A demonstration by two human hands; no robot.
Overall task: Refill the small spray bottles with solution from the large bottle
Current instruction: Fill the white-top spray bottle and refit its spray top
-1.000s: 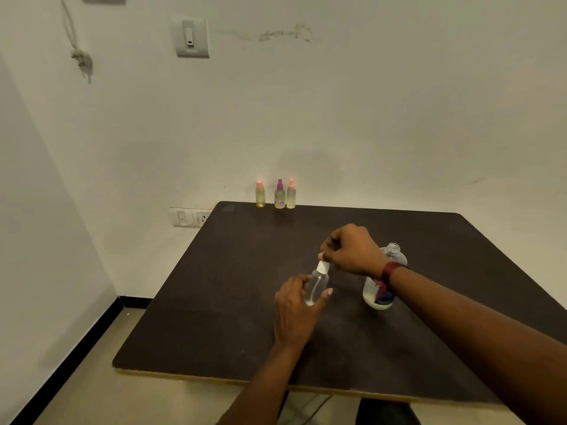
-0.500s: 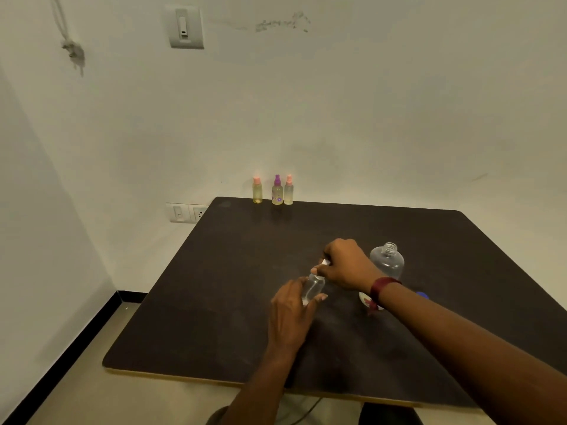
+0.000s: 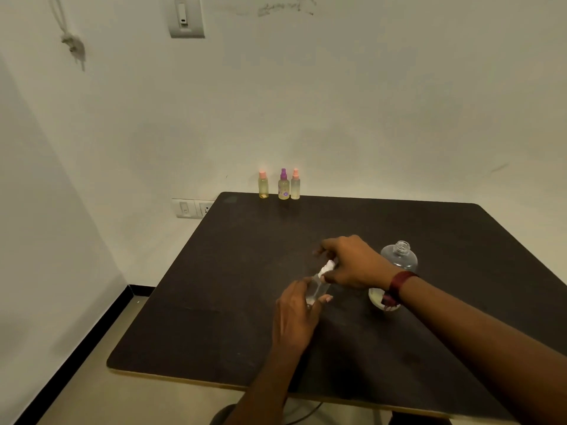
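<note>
A small clear spray bottle point(image 3: 316, 291) stands near the middle of the dark table point(image 3: 233, 271). My left hand point(image 3: 296, 317) grips its body from the near side. My right hand point(image 3: 352, 263) pinches the white spray cap point(image 3: 326, 267) at the bottle's top. The large clear bottle point(image 3: 397, 265), uncapped with a little pale liquid at its bottom, stands just right of my right hand, partly hidden by my wrist. Three small spray bottles stand in a row at the table's far edge: one with a pink cap point(image 3: 263, 185), one with a purple cap point(image 3: 283, 185), one with a pink cap point(image 3: 295, 185).
The table sits in a room corner with white walls behind and to the left. A wall socket point(image 3: 193, 208) lies just left of the table's far corner. The floor shows along the left and near edges.
The view has shifted slightly. My right hand has turned on the white cap and sits lower over the small bottle. My left hand stays round the bottle's body.
</note>
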